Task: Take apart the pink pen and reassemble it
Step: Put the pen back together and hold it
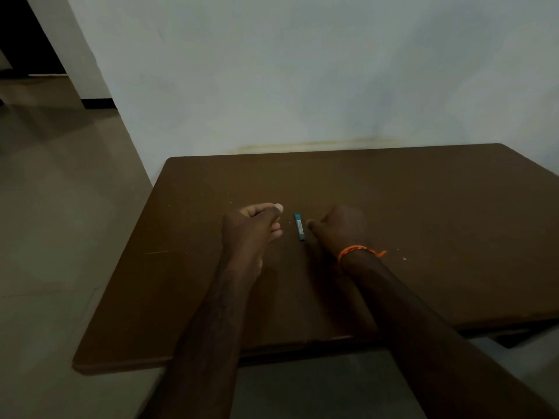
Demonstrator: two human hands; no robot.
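Note:
A short teal pen piece (299,227) lies on the brown table (423,207), its long axis pointing away from me. No pink part shows anywhere in this dim view. My left hand (252,226) rests on the table just left of the piece, fingers curled and thumb raised, with nothing visible in it. My right hand (340,228) rests just right of the piece, closed in a fist, thumb side close to the piece's near end. Whether that fist holds anything is hidden. An orange thread band (360,251) circles my right wrist.
The table stands against a pale wall (302,86). Its left edge (121,252) drops to a beige tiled floor (54,207). The near edge runs under my forearms. A small pale speck (404,258) lies right of my right wrist.

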